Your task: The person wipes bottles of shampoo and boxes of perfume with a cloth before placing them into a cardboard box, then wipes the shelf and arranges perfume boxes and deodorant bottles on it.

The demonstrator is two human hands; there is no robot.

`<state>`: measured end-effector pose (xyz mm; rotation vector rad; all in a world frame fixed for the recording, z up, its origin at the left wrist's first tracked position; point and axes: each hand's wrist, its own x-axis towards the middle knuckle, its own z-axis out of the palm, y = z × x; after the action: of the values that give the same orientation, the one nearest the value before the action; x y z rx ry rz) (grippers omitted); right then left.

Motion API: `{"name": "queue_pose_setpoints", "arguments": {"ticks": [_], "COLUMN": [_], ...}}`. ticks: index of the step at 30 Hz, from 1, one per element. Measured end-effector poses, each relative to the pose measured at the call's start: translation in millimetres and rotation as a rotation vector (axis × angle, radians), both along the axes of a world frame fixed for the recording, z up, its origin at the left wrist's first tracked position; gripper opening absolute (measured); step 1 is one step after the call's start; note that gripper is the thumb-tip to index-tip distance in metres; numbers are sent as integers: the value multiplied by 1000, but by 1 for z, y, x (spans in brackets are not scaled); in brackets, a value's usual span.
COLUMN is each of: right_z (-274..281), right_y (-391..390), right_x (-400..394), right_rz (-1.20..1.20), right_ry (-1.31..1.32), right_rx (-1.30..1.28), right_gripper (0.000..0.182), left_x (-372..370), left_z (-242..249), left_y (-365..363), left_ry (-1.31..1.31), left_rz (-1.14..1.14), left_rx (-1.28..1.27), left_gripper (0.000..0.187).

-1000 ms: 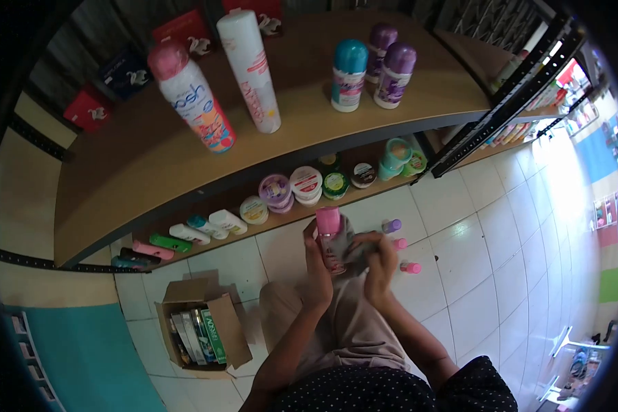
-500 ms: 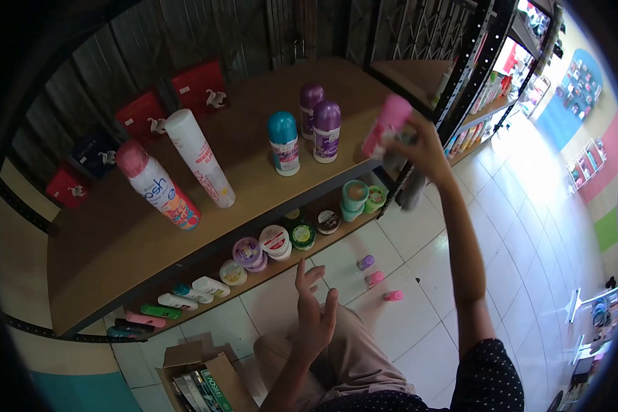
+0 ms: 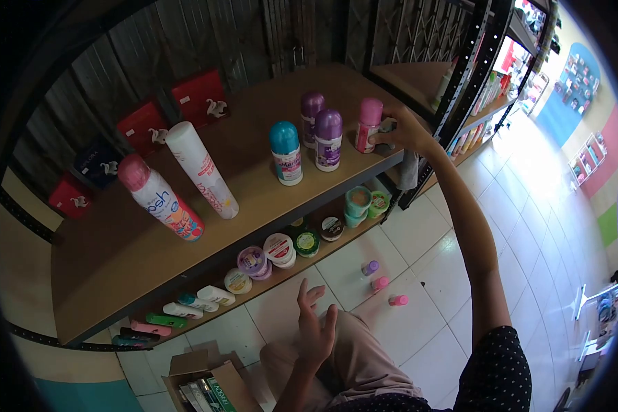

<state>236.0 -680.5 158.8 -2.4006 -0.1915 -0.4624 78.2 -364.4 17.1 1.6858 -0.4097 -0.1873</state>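
At the right end of the brown shelf (image 3: 247, 158), my right hand (image 3: 404, 130) has its fingers around a pink-capped roll-on deodorant (image 3: 369, 127), which stands upright at the shelf surface. Some grey cloth (image 3: 408, 170) shows below that hand; whether the hand grips it too is hidden. Just left stand two purple-capped roll-ons (image 3: 328, 141) and a teal-capped roll-on (image 3: 286, 154). Farther left are a white spray can (image 3: 202, 172) and a pink-capped spray can (image 3: 161, 198). My left hand (image 3: 316, 326) is held above my lap, fingers spread, with nothing in it.
Red boxes (image 3: 199, 96) lean at the back. The lower shelf carries tubs (image 3: 279, 248) and lying bottles (image 3: 182, 310). Three small bottles (image 3: 380, 283) stand on the tiled floor, and an open carton (image 3: 192, 360) sits beside my legs. A black perforated post (image 3: 453, 82) rises at right.
My right hand has brought the pink roll-on left and down from above the shelf's end onto its surface, beside the purple ones. The left hand stays about the same.
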Motion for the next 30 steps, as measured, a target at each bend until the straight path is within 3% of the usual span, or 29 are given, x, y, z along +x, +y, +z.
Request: {"name": "queue_pose_setpoints", "arguments": {"ticks": [2, 5, 7, 10, 12, 14, 15, 16, 18, 19, 20, 22, 23, 25, 28, 29, 30], "right_z": [0, -5, -9, -33, -76, -128, -209, -249, -269, -313, -328, -357, -364, -376, -333, -326, -319], "right_y": [0, 3, 7, 14, 19, 25, 22, 23, 45, 39, 49, 52, 50, 47, 49, 48, 48], "right_x": [-2, -15, -45, -105, -145, -180, -216, -233, -249, -267, -272, -283, -282, -280, -261, -257, -252], "right_rz": [7, -27, -238, -433, -466, -675, -725, -782, -898, -786, -850, -760, -759, -769, -612, -464, -452], "right_ry": [26, -136, -190, -152, -41, 265, 149, 213, 548, 481, 623, 710, 710, 815, 901, 743, 747], "right_rx": [13, -98, 185, 342, 485, 410, 114, 242, 197, -134, -159, -204, -204, 79, 242, 125, 123], "right_gripper": [44, 42, 39, 30, 26, 25, 25, 24, 38, 47, 47, 50, 50, 43, 32, 26, 26], "left_x": [0, 0, -6, -12, -16, -22, -26, -28, -29, -29, -30, -29, -28, -27, -27, -26, -26], "left_z": [0, 0, -3, -17, -24, -31, -36, -38, -40, -41, -41, -40, -39, -37, -37, -41, -47], "left_y": [-1, 1, 6, 21, 32, 43, 48, 51, 54, 55, 57, 57, 56, 55, 48, 43, 37], "left_ry": [-3, -3, 58, 69, 136, 199, 227, 242, 250, 250, 255, 250, 250, 271, 226, 227, 102], "left_rz": [-4, 2, 1, 10, 43, 44, 50, 68, 65, 69, 67, 69, 71, 61, 29, 40, -60], "left_rx": [-5, 2, 30, 58, 114, 152, 196, 233, 240, 242, 247, 262, 263, 256, 272, 270, 328], "left_gripper": [63, 63, 63, 65, 65, 63, 63, 62, 61, 61, 61, 61, 61, 64, 62, 62, 60]}}
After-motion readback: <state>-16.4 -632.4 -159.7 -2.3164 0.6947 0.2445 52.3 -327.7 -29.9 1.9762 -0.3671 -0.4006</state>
